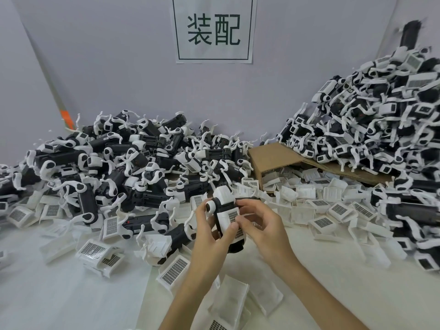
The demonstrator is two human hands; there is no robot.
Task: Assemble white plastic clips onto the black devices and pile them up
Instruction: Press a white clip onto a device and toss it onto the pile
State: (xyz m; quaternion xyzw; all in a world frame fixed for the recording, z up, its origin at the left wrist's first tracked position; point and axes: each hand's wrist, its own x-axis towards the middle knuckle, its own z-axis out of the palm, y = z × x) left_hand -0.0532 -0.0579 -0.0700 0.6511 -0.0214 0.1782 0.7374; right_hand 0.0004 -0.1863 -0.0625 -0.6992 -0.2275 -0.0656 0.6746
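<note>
Sprawling device piles [119,160] across white table [59,296]

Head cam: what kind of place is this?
Likely a factory assembly bench: wall sign reading 装配 (assembly), piles of black devices, loose white clips on the table, left hand and right hand holding one device.

A white paper sheet [214,29] with a dark rectangular border, stuck on the pale grey wall [107,55] at the top centre of the frame, bore two large dark characters: 装配. The dark grid-printed labels [323,222] on the white plastic clips [92,250] were too small to read.
</note>
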